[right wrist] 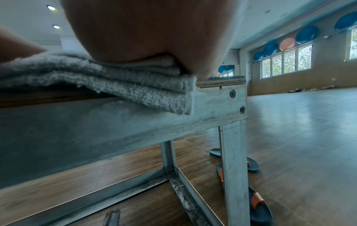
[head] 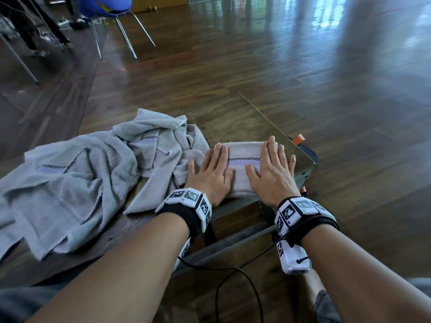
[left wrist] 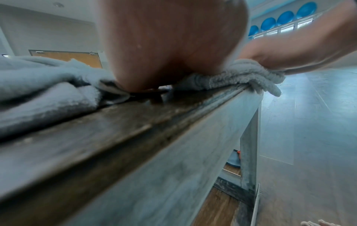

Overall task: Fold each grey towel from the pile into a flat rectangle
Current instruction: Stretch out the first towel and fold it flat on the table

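Observation:
A grey towel [head: 242, 157], folded into a small thick rectangle with a checked stripe, lies at the right end of the wooden table [head: 233, 122]. My left hand [head: 211, 170] lies flat on its left half, fingers straight. My right hand [head: 271, 170] presses flat on its right half, fingers spread. In the right wrist view the folded towel [right wrist: 135, 85] shows several layers, and one corner hangs over the table edge. The left wrist view shows the same towel [left wrist: 237, 76] under both palms. A loose pile of grey towels [head: 81, 173] lies crumpled to the left.
The table's right corner [head: 307, 164] is just beyond my right hand. Dark sandals with orange straps [right wrist: 258, 203] lie on the wood floor beside the metal table leg [right wrist: 231, 168]. A blue chair [head: 105, 5] stands far back left. A black cable [head: 233, 271] hangs under my wrists.

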Tool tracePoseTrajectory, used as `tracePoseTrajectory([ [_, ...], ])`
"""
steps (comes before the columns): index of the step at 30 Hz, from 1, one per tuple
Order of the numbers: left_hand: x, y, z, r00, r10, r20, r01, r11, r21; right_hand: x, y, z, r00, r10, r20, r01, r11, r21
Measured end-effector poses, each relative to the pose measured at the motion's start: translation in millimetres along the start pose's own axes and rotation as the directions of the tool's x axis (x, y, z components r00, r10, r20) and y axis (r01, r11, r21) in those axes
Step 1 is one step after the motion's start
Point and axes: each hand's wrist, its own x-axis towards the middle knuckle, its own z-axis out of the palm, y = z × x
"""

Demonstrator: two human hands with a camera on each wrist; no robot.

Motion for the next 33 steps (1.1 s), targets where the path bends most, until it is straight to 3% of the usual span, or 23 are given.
tracePoseTrajectory([
  [11,-4.2,6.7,-5.9,0.98,-0.153,-0.127,0.15,0.988,-0.029,1.0,-5.0,5.7,0.993,0.116,0.003,-0.117,0.993,0.036],
  [13,-0.7,14.3,-16.8,0.964,-0.187,-0.19,0.166,0.979,-0.121,-0.9,-5.5,8.6,0.993,0.118,0.008,-0.118,0.991,0.055],
  [16,1.1,26.4,-36.1,0.935,-0.201,-0.292,0.107,0.945,-0.31,-3.0,-6.6,5.8,0.993,0.117,0.034,-0.12,0.987,0.106],
  [20,-13.4,39.8,-71.5,0.956,-0.165,-0.242,-0.008,0.811,-0.585,-12.0,-17.1,-15.9,0.977,0.212,0.011,-0.208,0.946,0.251],
  [23,-39.7,37.7,-118.5,0.964,-0.09,-0.252,-0.118,0.704,-0.701,-21.3,-40.2,-45.0,0.953,0.301,0.038,-0.287,0.854,0.433],
  [26,-81.8,19.6,-172.5,0.953,-0.029,-0.302,-0.195,0.704,-0.683,-28.8,-77.8,-83.2,0.979,0.198,0.057,-0.194,0.791,0.581],
  [28,-114.8,-1.8,-207.6,0.931,-0.046,-0.362,-0.235,0.683,-0.691,-32.8,-115.2,-108.4,0.998,0.066,0.015,-0.054,0.651,0.757],
  [30,-152.8,-29.1,-235.6,0.896,-0.104,-0.432,-0.262,0.663,-0.702,-36.8,-159.0,-127.5,0.997,-0.051,-0.061,0.078,0.503,0.861],
  [33,-213.7,-78.1,-261.2,0.827,-0.236,-0.51,-0.29,0.598,-0.747,-48.6,-232.0,-146.7,0.952,-0.236,-0.197,0.286,0.447,0.848],
])
